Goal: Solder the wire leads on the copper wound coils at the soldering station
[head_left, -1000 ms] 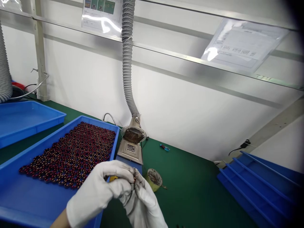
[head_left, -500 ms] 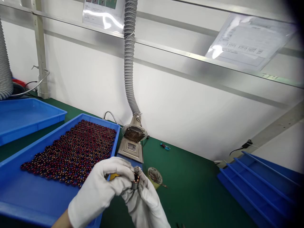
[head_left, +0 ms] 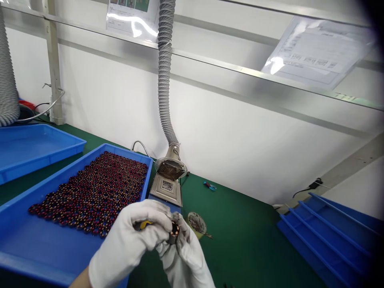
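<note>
Both my hands wear white gloves and meet low in the middle of the view. A small dark ring-shaped part with copper-coloured spots around its rim [head_left: 174,230], like a motor stator, is held between them. The thumb and fingers of my left hand [head_left: 132,236] pinch it from the left. My right hand [head_left: 189,252], its glove fingertips stained grey, grips it from the right. Gloved fingers cover part of the ring. To the left, a blue tray [head_left: 36,248] holds many similar dark red and copper rings [head_left: 99,192], packed in rows.
Behind my hands stands a metal-topped device [head_left: 166,190] beneath a fume hood [head_left: 171,168] on a grey hose [head_left: 165,80]. A round cup [head_left: 197,223] with residue sits right of my hands. Blue-handled cutters [head_left: 209,186] lie farther back. Stacked blue trays [head_left: 327,236] lean at right; another tray [head_left: 42,148] lies left.
The ring has tilted slightly in my fingers, so its copper-spotted face shows more. Both hands keep their grip. The whole view has shifted slightly.
</note>
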Demonstrator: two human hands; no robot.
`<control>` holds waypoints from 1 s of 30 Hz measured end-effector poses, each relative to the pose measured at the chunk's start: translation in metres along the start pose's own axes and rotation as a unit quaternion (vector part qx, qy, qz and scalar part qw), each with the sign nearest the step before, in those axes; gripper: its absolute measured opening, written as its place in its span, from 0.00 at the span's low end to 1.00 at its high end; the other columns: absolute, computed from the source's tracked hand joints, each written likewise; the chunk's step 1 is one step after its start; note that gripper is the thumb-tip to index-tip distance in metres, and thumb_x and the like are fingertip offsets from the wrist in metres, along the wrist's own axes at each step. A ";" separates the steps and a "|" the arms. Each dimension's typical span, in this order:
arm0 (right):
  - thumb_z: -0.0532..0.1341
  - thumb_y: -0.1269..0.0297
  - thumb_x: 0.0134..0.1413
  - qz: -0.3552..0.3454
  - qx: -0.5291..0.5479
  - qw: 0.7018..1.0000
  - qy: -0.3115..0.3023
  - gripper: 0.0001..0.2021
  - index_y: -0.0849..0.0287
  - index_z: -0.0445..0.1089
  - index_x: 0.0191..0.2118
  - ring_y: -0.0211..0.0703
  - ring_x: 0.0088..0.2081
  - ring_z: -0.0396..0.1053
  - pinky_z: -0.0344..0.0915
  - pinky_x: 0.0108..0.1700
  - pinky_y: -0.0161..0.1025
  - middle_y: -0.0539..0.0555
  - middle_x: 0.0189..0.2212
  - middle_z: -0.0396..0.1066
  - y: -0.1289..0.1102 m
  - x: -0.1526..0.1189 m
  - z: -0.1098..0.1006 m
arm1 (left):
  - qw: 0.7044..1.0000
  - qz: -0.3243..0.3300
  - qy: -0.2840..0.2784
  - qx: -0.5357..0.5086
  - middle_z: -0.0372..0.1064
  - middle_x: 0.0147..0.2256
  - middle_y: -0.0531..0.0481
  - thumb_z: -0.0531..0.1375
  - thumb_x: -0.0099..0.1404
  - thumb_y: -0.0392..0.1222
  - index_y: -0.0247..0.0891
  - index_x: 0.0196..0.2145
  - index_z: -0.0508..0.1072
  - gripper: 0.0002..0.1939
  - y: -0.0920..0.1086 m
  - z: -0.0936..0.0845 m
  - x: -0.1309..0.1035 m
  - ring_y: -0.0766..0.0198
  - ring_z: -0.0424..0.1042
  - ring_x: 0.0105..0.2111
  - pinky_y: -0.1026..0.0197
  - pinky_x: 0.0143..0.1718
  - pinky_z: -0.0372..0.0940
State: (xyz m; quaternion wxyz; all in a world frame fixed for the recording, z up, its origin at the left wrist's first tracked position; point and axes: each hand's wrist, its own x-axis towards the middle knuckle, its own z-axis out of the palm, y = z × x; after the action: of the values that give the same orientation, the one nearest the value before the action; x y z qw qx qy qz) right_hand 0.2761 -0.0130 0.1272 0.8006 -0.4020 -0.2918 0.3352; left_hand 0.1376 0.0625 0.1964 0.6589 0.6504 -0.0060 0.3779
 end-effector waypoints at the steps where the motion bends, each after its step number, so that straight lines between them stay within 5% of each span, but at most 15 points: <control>1: 0.67 0.59 0.42 -0.009 -0.001 1.000 0.009 0.08 0.54 0.71 0.30 0.43 0.26 0.72 0.70 0.27 0.39 0.52 0.25 0.74 -0.002 -0.001 0.003 | 0.999 0.034 0.015 -0.005 0.70 0.32 0.52 0.58 0.58 0.32 0.43 0.27 0.75 0.08 0.000 0.001 -0.001 0.63 0.69 0.37 0.64 0.38 0.66; 4: 0.69 0.68 0.38 -0.135 -0.057 0.985 0.086 0.12 0.53 0.70 0.33 0.42 0.30 0.73 0.69 0.27 0.35 0.52 0.30 0.75 -0.008 -0.010 0.016 | 0.994 0.077 0.077 -0.018 0.71 0.34 0.53 0.60 0.60 0.38 0.45 0.27 0.74 0.06 -0.002 -0.002 -0.003 0.63 0.68 0.41 0.65 0.42 0.65; 6: 0.69 0.74 0.36 -0.255 -0.119 0.947 0.152 0.16 0.52 0.68 0.33 0.43 0.36 0.73 0.69 0.30 0.33 0.52 0.36 0.75 -0.008 -0.019 0.027 | 0.993 0.026 0.109 -0.033 0.71 0.40 0.53 0.61 0.59 0.39 0.46 0.33 0.75 0.04 -0.002 -0.005 -0.001 0.63 0.68 0.44 0.67 0.43 0.64; 9: 0.68 0.78 0.36 -0.419 -0.258 0.850 0.191 0.15 0.54 0.67 0.30 0.41 0.38 0.72 0.69 0.34 0.32 0.51 0.38 0.73 -0.001 -0.028 0.043 | 0.991 -0.115 0.029 -0.065 0.69 0.45 0.49 0.65 0.55 0.43 0.44 0.47 0.70 0.20 -0.006 -0.001 0.004 0.58 0.67 0.46 0.63 0.47 0.64; 11: 0.66 0.78 0.39 -0.499 -0.366 0.761 0.194 0.12 0.56 0.67 0.30 0.39 0.35 0.71 0.69 0.34 0.34 0.52 0.37 0.72 0.005 -0.030 0.050 | 0.986 -0.143 -0.011 -0.079 0.72 0.42 0.46 0.64 0.55 0.47 0.39 0.44 0.73 0.18 -0.011 0.006 0.005 0.56 0.69 0.43 0.62 0.46 0.65; 13: 0.65 0.77 0.42 -0.531 -0.418 0.709 0.201 0.10 0.57 0.67 0.30 0.41 0.35 0.71 0.70 0.34 0.37 0.53 0.37 0.70 0.008 -0.030 0.055 | 0.987 -0.126 0.023 -0.098 0.73 0.38 0.47 0.63 0.57 0.48 0.37 0.34 0.76 0.11 -0.017 0.013 0.005 0.58 0.71 0.39 0.64 0.44 0.65; 19: 0.64 0.82 0.41 -0.551 -0.370 0.710 0.236 0.13 0.57 0.63 0.29 0.38 0.39 0.70 0.68 0.37 0.32 0.51 0.38 0.68 -0.002 -0.026 0.056 | 0.956 -0.055 0.212 -0.194 0.74 0.33 0.51 0.69 0.49 0.49 0.40 0.27 0.77 0.11 -0.011 0.008 0.004 0.59 0.71 0.38 0.66 0.43 0.65; 24: 0.65 0.80 0.41 -0.560 -0.383 0.691 0.250 0.13 0.56 0.62 0.27 0.41 0.38 0.71 0.69 0.35 0.35 0.51 0.37 0.69 0.002 -0.026 0.053 | 0.967 -0.191 0.104 -0.131 0.74 0.32 0.46 0.68 0.46 0.39 0.35 0.32 0.77 0.12 0.006 0.012 0.006 0.61 0.71 0.31 0.67 0.32 0.65; 30: 0.63 0.80 0.44 -0.554 -0.403 0.688 0.239 0.12 0.56 0.62 0.28 0.42 0.39 0.71 0.69 0.36 0.37 0.52 0.37 0.68 0.004 -0.026 0.053 | 0.949 -0.116 0.220 -0.193 0.73 0.28 0.52 0.66 0.48 0.37 0.38 0.26 0.75 0.05 -0.005 0.017 0.006 0.66 0.71 0.30 0.70 0.35 0.65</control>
State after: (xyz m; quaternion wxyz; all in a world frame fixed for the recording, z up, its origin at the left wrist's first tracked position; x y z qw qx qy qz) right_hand 0.2200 -0.0072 0.1460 0.6445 -0.5179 -0.3668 -0.4265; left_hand 0.1530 0.0515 0.1981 0.7962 0.4079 0.1416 0.4239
